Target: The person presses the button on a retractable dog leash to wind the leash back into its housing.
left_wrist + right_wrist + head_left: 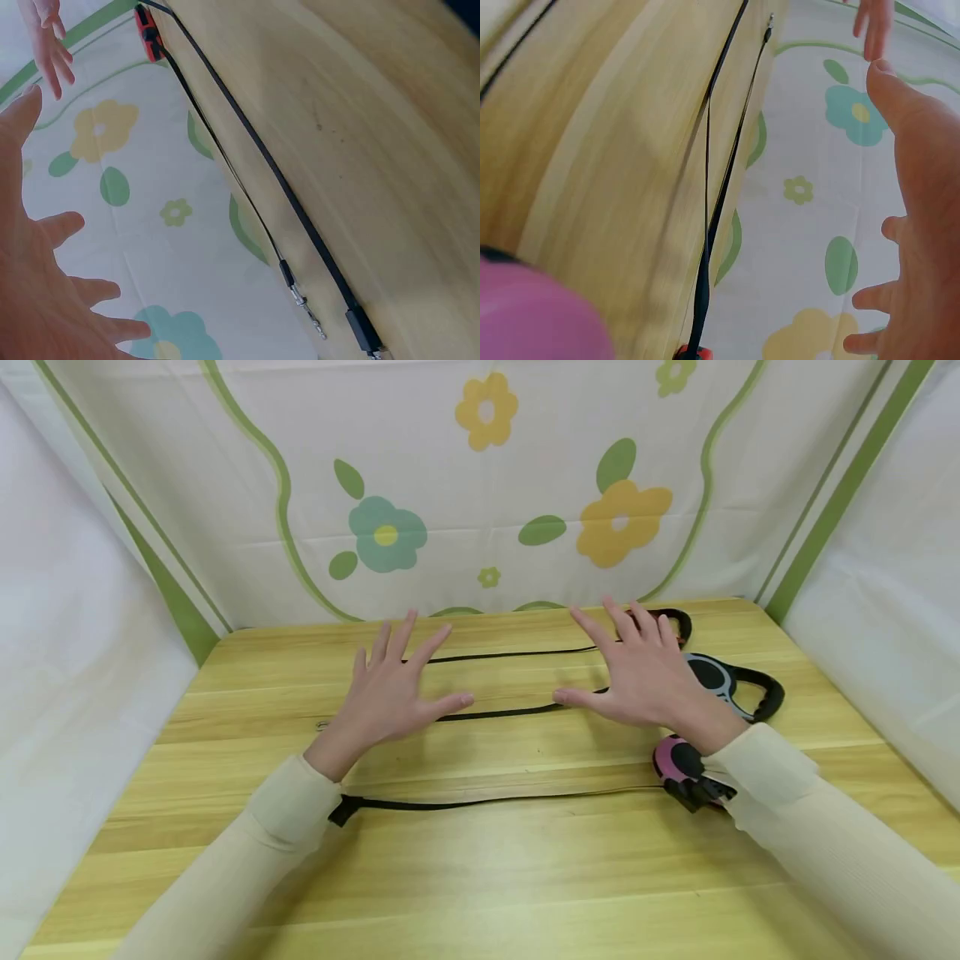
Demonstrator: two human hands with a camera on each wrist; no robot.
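Observation:
Three retractable dog leashes lie side by side on a wooden table, handles at the right and straps drawn out leftward. The nearest has a pink and black case, partly covered by the right sleeve. Behind it is a grey and black leash handle. The farthest, a black and red leash, is partly hidden by the right fingers. My left hand is held over the straps' left part with fingers spread. My right hand hovers near the handles, fingers spread too. Neither holds anything. Metal clasps show at the strap ends.
A white cloth with printed flowers hangs behind the table's back edge. White cloth sides stand at left and right. Bare wood shows along the front of the table.

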